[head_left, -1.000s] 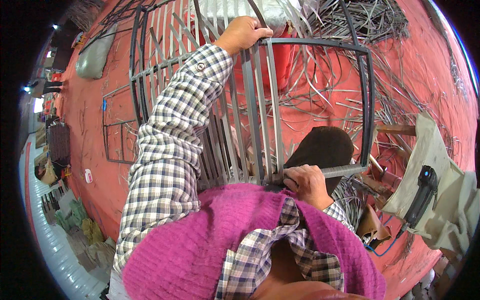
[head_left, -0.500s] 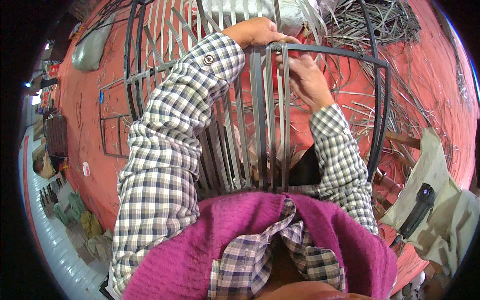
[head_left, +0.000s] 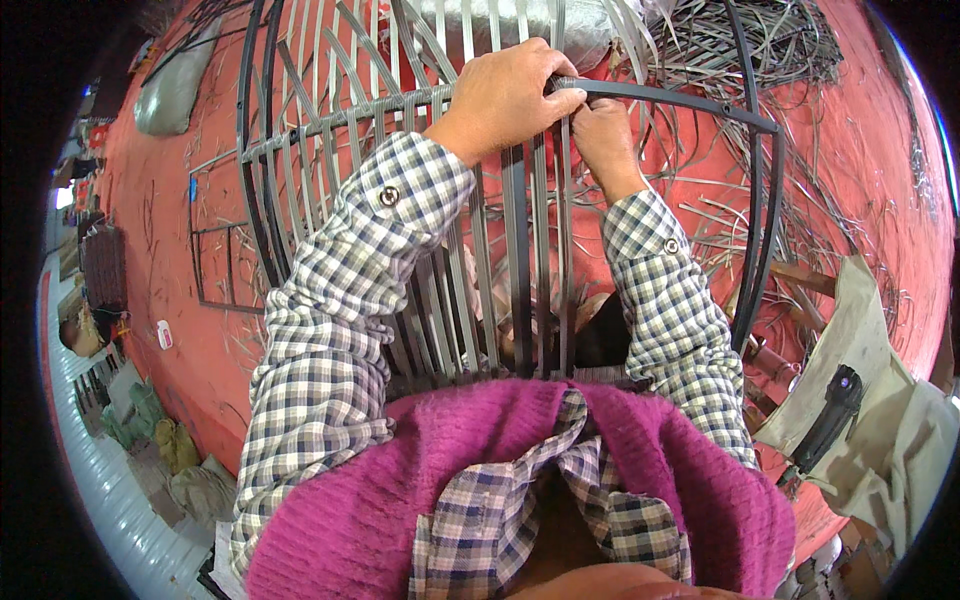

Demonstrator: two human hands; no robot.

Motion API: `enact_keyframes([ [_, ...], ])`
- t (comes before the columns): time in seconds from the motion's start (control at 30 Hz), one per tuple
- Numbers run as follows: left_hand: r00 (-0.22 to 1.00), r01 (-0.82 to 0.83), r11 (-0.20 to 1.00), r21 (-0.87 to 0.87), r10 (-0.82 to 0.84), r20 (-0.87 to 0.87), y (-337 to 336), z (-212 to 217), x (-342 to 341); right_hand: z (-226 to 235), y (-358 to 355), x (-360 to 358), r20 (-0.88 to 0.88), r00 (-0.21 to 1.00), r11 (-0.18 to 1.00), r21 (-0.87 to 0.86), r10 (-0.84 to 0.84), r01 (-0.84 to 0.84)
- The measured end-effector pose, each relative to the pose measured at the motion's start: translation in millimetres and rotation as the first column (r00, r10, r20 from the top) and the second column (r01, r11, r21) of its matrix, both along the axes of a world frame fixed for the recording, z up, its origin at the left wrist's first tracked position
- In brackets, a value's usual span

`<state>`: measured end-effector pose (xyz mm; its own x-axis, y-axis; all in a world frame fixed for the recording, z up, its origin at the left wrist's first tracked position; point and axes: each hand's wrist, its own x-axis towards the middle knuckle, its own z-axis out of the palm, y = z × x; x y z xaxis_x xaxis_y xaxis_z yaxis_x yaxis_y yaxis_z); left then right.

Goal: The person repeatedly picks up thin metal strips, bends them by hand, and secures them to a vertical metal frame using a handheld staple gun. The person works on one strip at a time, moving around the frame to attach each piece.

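Frame (head_left: 660, 95): dark grey. Strips (head_left: 519, 230) across it: light to dark grey. Floor (head_left: 150, 260) under it: red. Near side of it: magenta knitwear (head_left: 480, 430), white-navy checked sleeves (head_left: 320, 330). Cloth (head_left: 862, 310) right of it: beige.

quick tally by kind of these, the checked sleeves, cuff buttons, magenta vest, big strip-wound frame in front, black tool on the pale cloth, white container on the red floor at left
checked sleeves: 2
cuff buttons: 2
magenta vest: 1
strip-wound frame: 1
black tool: 1
white container: 1
total: 8
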<state>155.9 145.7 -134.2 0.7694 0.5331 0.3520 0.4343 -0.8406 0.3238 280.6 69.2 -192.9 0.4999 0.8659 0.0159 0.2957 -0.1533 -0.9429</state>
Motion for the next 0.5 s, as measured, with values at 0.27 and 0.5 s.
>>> enact_keyframes([
  [0.27,0.999,0.037,0.996,-0.082,-0.036,0.005,5,0,1,14,-33,-9,0.146,0.987,0.997,0.03,0.062,-0.067],
  [0.5,0.992,-0.029,0.989,-0.144,0.011,-0.123,3,5,4,54,-76,4,0.568,0.823,0.883,0.401,-0.033,-0.242],
])
